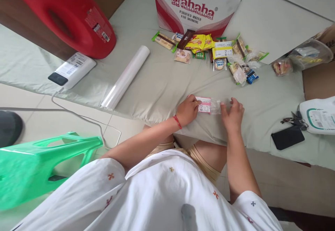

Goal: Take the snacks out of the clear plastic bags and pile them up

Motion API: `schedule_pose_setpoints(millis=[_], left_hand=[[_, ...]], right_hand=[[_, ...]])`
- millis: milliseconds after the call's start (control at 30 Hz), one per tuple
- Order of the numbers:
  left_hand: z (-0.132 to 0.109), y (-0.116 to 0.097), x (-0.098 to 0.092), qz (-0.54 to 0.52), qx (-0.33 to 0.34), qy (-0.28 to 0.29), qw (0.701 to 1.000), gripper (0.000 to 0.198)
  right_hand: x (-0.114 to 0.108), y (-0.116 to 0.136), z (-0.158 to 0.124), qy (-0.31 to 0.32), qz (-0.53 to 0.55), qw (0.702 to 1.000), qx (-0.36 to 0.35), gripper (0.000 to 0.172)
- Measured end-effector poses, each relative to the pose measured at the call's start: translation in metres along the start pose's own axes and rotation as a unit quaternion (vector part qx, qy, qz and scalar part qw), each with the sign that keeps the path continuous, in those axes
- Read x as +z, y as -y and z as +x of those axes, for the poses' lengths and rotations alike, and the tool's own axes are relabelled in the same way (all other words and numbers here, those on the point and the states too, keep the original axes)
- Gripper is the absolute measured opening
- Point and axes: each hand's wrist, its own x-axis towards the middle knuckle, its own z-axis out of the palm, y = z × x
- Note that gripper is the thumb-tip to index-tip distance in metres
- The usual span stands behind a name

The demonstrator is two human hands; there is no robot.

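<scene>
A flat pink-and-white packet [204, 106] with small print lies on the cloth near its front edge. Clear plastic [215, 107] extends from its right end. My left hand [187, 110], a red cord round its wrist, has its fingers curled over the packet's left end and grips it there. On the other side is my right hand [233, 115], thumb and fingers apart, holding nothing. Its thumb is right by the edge of the clear plastic; whether they touch I cannot tell.
Behind lie several wrapped snacks [200, 44] against a Wahaha carton [193, 6]. To the left are a plastic film roll [127, 77], a white device [73, 69] and a red jug [86, 21]. At right are a phone [288, 137], keys [295, 120] and a white bottle [319, 115].
</scene>
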Motion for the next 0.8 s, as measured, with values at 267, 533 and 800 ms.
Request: schedule_pose_setpoints(millis=[267, 533, 800], left_hand=[[0.000, -0.001, 0.002, 0.044, 0.024, 0.040, 0.998, 0.041], [0.009, -0.006, -0.008, -0.021, 0.011, 0.041, 0.999, 0.034], [0.024, 0.004, -0.016, -0.293, -0.073, 0.046, 0.952, 0.033]], right_hand=[[0.009, 0.000, 0.027, 0.116, 0.111, 0.987, 0.022, 0.033], [0.021, 0.066, 0.009, 0.137, 0.225, 0.963, 0.057, 0.022], [0.033, 0.085, -0.030, 0.102, -0.013, 0.986, -0.135, 0.033]])
